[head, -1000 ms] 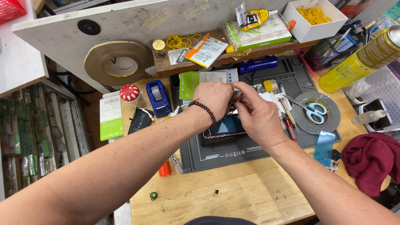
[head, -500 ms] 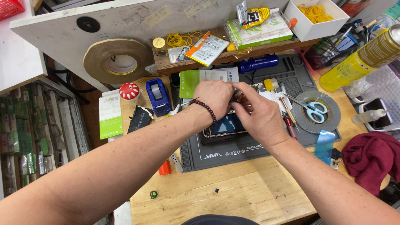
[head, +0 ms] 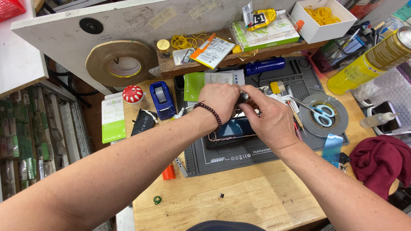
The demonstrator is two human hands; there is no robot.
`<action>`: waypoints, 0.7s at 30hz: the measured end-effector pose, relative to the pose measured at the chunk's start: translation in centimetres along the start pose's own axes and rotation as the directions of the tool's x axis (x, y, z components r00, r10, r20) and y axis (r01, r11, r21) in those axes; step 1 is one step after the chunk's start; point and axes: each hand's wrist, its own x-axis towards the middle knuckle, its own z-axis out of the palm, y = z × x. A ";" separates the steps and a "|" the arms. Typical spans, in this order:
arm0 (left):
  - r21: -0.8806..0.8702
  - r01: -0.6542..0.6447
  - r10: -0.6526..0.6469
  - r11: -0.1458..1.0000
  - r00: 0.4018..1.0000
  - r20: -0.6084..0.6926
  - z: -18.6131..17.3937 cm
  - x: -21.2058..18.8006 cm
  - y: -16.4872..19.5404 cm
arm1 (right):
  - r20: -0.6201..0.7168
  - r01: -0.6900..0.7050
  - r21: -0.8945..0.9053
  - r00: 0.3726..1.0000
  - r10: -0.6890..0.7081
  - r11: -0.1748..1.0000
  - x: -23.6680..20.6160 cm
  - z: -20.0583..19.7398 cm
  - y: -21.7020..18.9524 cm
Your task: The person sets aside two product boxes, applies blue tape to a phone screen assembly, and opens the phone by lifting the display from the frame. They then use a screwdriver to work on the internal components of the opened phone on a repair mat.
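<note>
An opened smartphone (head: 233,128) lies flat on a dark grey work mat (head: 239,156) in the middle of the wooden bench. My left hand (head: 219,99), a bead bracelet on its wrist, is curled over the phone's top edge. Facing it, my right hand (head: 269,119) pinches at the same top edge, fingertips touching the left hand's. Something small and dark sits between the fingertips; what it is cannot be told. Both hands hide the phone's upper part.
A blue tape dispenser (head: 162,99) and red spotted mushroom-shaped object (head: 132,94) stand left of the mat. Scissors (head: 321,113) lie on a tape roll at the right. A yellow spray can (head: 370,60), maroon cloth (head: 381,160), big brown tape roll (head: 122,64) and cluttered wooden shelf (head: 222,57) ring the bench.
Both hands stay at the phone's top edge with only slight finger shifts. The phone has not moved.
</note>
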 end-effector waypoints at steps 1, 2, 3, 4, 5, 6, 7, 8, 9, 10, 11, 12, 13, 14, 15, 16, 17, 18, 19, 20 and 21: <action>-0.003 -0.003 0.003 1.000 1.000 -0.006 0.0 0.0 0.1 | -0.005 0.004 -0.020 1.000 -0.004 1.000 -0.1 0.0 0.0; -0.005 -0.005 0.005 1.000 1.000 -0.013 0.0 -0.1 0.1 | -0.016 0.021 -0.015 1.000 -0.022 1.000 -0.3 0.1 0.1; -0.005 -0.004 0.004 1.000 1.000 -0.022 -0.1 -0.2 0.1 | -0.028 0.041 -0.009 0.999 -0.042 0.999 -0.4 0.2 0.1; -0.009 -0.004 0.004 1.000 1.000 -0.029 -0.1 -0.2 0.0 | -0.042 0.061 -0.003 0.997 -0.061 0.998 -0.5 0.3 0.1; -0.015 -0.007 0.006 1.000 0.999 -0.035 -0.1 -0.2 0.0 | -0.057 0.076 -0.041 0.995 -0.078 0.996 -0.5 0.5 0.1; -0.026 -0.013 0.012 1.000 0.999 -0.041 0.0 -0.2 0.1 | -0.071 0.087 -0.085 0.993 -0.093 0.993 -0.6 0.6 0.0; -0.044 -0.016 0.015 0.999 0.999 -0.039 0.0 -0.2 0.1 | -0.084 0.099 -0.126 0.990 -0.110 0.987 -0.7 0.7 0.1; -0.057 -0.015 0.013 0.998 0.999 -0.036 0.0 -0.2 0.0 | -0.087 0.095 -0.103 0.991 -0.104 0.990 -0.7 0.7 0.0; -0.071 -0.014 0.012 0.997 0.999 -0.036 0.0 -0.2 0.0 | -0.091 0.092 -0.082 0.991 -0.100 0.992 -0.7 0.8 0.0; -0.059 -0.014 0.011 0.998 0.999 -0.047 0.0 -0.2 -0.1 | -0.095 0.089 -0.059 0.991 -0.094 0.994 -0.7 0.8 -0.1; -0.049 -0.017 0.014 0.999 0.998 -0.057 0.1 -0.2 -0.1 | -0.102 0.108 -0.083 0.988 -0.117 0.991 -0.6 0.9 -0.2; -0.043 -0.025 0.022 0.999 0.997 -0.069 0.1 -0.2 0.0 | -0.108 0.125 -0.114 0.985 -0.137 0.986 -0.5 0.9 -0.3; -0.033 -0.017 0.016 0.999 0.999 -0.046 0.2 -0.1 0.0 | -0.113 0.143 -0.141 0.981 -0.159 0.980 -0.4 0.8 -0.3; -0.019 -0.004 0.003 1.000 1.000 -0.020 0.2 -0.1 0.0 | -0.109 0.131 -0.130 0.983 -0.146 0.983 -0.4 0.8 -0.4; -0.003 0.008 -0.008 1.000 1.000 0.003 0.2 -0.1 -0.1 | -0.107 0.121 -0.121 0.985 -0.134 0.985 -0.4 0.7 -0.4; -0.017 0.001 -0.001 1.000 1.000 -0.019 0.1 -0.2 -0.2 | -0.106 0.112 -0.113 0.987 -0.124 0.987 -0.3 0.7 -0.5; -0.036 -0.010 0.008 0.999 0.999 -0.040 0.1 -0.2 -0.2 | -0.114 0.119 -0.125 0.984 -0.134 0.985 -0.2 0.7 -0.5; -0.056 -0.025 0.022 0.998 0.998 -0.060 0.1 -0.2 -0.1 | -0.123 0.122 -0.140 0.983 -0.139 0.983 -0.2 0.7 -0.5; -0.041 -0.016 0.015 0.999 0.999 -0.037 0.1 -0.2 -0.1 | -0.129 0.126 -0.150 0.981 -0.146 0.981 -0.2 0.6 -0.6; -0.024 -0.003 0.003 1.000 1.000 -0.015 0.1 -0.2 -0.1 | -0.123 0.108 -0.127 0.985 -0.124 0.986 -0.2 0.6 -0.6; -0.003 0.007 -0.007 1.000 1.000 0.004 0.1 -0.2 -0.1 | -0.120 0.091 -0.105 0.987 -0.104 0.990 -0.2 0.7 -0.7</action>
